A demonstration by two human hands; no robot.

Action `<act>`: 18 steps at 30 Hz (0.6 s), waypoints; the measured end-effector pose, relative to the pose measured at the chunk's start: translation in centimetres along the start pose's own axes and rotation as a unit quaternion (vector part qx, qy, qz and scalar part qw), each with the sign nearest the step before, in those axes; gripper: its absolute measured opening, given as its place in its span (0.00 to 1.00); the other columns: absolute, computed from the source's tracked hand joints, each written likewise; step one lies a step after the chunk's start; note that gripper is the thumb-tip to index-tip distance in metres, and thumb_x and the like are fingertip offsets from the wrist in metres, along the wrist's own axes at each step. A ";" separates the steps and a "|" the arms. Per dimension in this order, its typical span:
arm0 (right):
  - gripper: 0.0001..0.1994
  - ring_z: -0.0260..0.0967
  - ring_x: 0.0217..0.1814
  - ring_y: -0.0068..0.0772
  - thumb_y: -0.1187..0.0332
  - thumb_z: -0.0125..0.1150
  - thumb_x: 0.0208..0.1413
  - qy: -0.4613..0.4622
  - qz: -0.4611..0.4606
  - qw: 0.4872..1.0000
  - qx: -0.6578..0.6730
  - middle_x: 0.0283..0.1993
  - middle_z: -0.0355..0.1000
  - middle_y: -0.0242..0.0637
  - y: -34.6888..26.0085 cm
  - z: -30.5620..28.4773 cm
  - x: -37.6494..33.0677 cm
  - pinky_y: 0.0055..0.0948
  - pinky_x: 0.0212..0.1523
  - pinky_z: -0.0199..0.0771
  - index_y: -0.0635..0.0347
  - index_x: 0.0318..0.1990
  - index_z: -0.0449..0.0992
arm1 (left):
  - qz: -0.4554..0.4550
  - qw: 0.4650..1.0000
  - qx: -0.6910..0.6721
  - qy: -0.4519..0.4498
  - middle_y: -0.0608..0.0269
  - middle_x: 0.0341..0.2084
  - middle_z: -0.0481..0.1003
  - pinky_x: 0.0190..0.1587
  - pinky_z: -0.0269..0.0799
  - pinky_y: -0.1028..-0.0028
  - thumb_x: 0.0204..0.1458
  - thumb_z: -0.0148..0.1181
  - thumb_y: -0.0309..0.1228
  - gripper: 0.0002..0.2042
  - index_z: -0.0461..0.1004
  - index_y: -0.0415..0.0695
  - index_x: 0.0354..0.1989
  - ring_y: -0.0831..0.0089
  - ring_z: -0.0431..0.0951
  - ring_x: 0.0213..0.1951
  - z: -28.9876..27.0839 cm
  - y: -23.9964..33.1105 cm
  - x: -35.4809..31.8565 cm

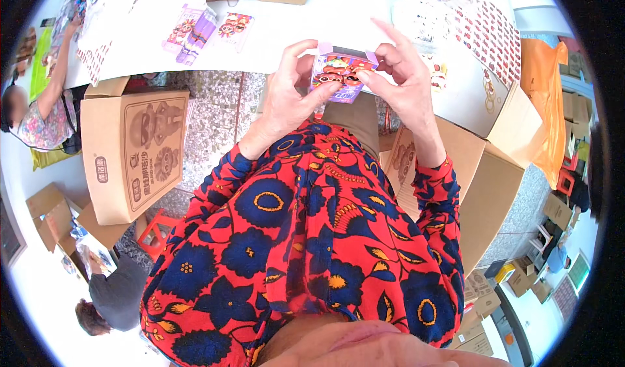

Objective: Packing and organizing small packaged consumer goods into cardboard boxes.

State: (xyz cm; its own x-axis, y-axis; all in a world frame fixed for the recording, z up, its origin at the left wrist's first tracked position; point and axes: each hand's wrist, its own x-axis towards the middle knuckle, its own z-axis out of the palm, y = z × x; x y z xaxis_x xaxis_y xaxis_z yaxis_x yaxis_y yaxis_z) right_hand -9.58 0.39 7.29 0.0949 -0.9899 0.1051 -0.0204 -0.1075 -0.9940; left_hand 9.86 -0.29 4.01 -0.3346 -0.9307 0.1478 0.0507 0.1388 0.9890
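Note:
A small purple box (338, 74) with colourful cartoon figures on its front is held between both my hands, just over the near edge of the white table (280, 35). My left hand (286, 93) grips its left side, thumb across the front. On the right side my right hand (407, 84) pinches it with the thumb on the front, while the index finger points up and away. The far end of the box looks open, showing a dark gap and a flap. Beyond my left hand lie purple flat boxes (195, 35) and a cartoon-printed piece (234, 25).
Sticker sheets (487, 31) and rubber bands (489, 90) lie on the table's right. A brown carton (133, 152) stands left of me, an open carton (482, 191) right. An orange bag (543, 100) hangs at the far right. Another person (49, 116) reaches onto the table's left end.

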 end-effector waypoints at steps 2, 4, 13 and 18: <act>0.25 0.67 0.44 0.20 0.80 0.60 0.49 -0.063 0.038 0.997 0.005 0.44 0.70 0.33 0.3 -0.6 0.2 0.21 0.44 0.70 0.65 0.57 0.64 | -0.017 0.999 -0.037 -0.014 0.54 0.40 0.74 0.44 0.71 0.75 0.50 0.61 0.24 0.25 0.58 0.37 0.55 0.76 0.74 0.43 0.1 -0.2 0.3; 0.23 0.67 0.45 0.20 0.80 0.60 0.49 -0.063 0.029 0.997 0.010 0.45 0.69 0.33 0.9 -0.6 0.2 0.20 0.43 0.70 0.65 0.55 0.66 | -0.035 0.996 -0.074 -0.027 0.56 0.41 0.74 0.45 0.71 0.76 0.50 0.61 0.25 0.24 0.60 0.36 0.54 0.77 0.73 0.43 0.2 -0.4 0.2; 0.20 0.67 0.47 0.21 0.77 0.61 0.50 -0.110 -0.051 0.991 -0.050 0.49 0.69 0.33 1.1 -1.5 0.8 0.23 0.46 0.69 0.64 0.52 0.69 | -0.141 0.975 -0.136 -0.105 0.61 0.41 0.75 0.46 0.71 0.75 0.49 0.63 0.27 0.21 0.66 0.37 0.52 0.78 0.74 0.43 0.6 -1.2 -0.2; 0.19 0.68 0.49 0.24 0.76 0.60 0.51 -0.140 -0.008 0.989 -0.047 0.50 0.70 0.35 0.1 -1.1 0.7 0.24 0.50 0.68 0.63 0.53 0.70 | -0.198 0.946 -0.220 -0.131 0.61 0.42 0.74 0.47 0.72 0.75 0.48 0.63 0.23 0.23 0.64 0.38 0.53 0.76 0.74 0.43 0.5 -1.2 -0.2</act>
State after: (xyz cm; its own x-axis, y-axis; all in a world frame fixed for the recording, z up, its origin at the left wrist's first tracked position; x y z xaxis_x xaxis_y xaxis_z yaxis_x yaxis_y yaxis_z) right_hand -10.61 -0.46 7.32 0.3670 -0.9254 0.0952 -0.1074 -0.1438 -0.9838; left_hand 9.38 -0.06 2.81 -0.6288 -0.7561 -0.1815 0.2396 -0.4105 0.8798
